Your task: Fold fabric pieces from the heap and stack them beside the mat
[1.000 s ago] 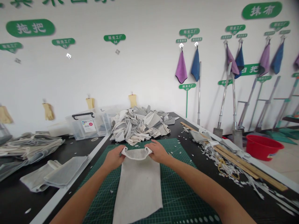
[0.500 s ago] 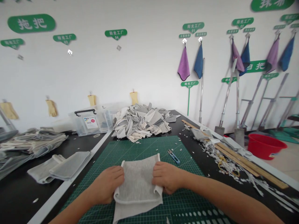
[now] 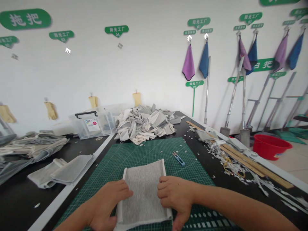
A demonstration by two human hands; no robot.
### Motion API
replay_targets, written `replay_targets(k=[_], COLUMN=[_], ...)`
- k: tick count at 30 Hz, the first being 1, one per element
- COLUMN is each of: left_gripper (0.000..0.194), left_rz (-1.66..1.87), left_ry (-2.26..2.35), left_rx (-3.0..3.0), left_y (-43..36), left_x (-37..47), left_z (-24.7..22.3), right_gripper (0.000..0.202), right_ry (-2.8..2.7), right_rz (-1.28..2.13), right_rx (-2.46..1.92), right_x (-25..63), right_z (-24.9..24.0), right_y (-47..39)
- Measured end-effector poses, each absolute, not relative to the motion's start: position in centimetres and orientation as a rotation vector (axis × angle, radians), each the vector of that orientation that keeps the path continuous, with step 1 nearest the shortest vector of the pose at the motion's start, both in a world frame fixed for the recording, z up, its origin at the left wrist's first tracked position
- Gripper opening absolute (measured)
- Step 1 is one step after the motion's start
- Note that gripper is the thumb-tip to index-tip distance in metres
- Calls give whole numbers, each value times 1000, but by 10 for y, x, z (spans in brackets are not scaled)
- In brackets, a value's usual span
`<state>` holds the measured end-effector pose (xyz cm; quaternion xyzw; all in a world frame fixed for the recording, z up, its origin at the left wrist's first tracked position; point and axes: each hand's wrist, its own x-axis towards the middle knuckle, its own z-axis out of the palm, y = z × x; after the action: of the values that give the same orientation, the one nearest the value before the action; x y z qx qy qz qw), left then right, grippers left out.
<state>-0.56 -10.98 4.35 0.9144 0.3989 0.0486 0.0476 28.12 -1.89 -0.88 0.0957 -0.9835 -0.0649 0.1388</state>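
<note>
A grey fabric piece with rolled side edges lies on the green cutting mat. My left hand is at its left edge, thumb apart from the curled fingers, which touch the cloth. At the right edge, my right hand has its bent fingertips on the cloth and its thumb spread downward on the mat. Blue thread snips lie beyond my right hand.
A heap of grey cloth stands behind the mat, beside a clear plastic box. Folded cloths lie left. Wooden strips and white scraps lie right, near a red basin.
Both hands have moved down along the fabric's sides and their grip has loosened, thumbs now apart. The near edge of the fabric, curled up before, now lies flatter. The view has shifted slightly.
</note>
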Motion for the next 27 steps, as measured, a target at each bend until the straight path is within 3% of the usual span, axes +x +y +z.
replay_targets(k=[4, 8, 13, 17, 22, 27], left_gripper=[42, 26, 34, 49, 40, 37], left_rz=[317, 543, 627, 391, 107, 153], left_ry=[1249, 1843, 2208, 2244, 2250, 2220], left_rx=[2624, 2472, 2316, 2278, 2225, 2203], left_y=[-100, -74, -43, -31, -26, -24], left_x=[-19, -22, -4, 6, -9, -26], left_z=[49, 43, 24, 3, -11, -12], right_gripper=[58, 45, 34, 49, 73, 75], right_ry=[-2823, -2791, -2746, -2827, -2940, -2891], right_rz=[-172, -195, -204, -136, 54, 142], right_rx=[230, -75, -505, -518, -661, -834], right_x=[283, 280, 253, 229, 221, 226], right_z=[-9, 7, 29, 19, -5, -12], right_y=[-18, -17, -13, -10, -12, -19])
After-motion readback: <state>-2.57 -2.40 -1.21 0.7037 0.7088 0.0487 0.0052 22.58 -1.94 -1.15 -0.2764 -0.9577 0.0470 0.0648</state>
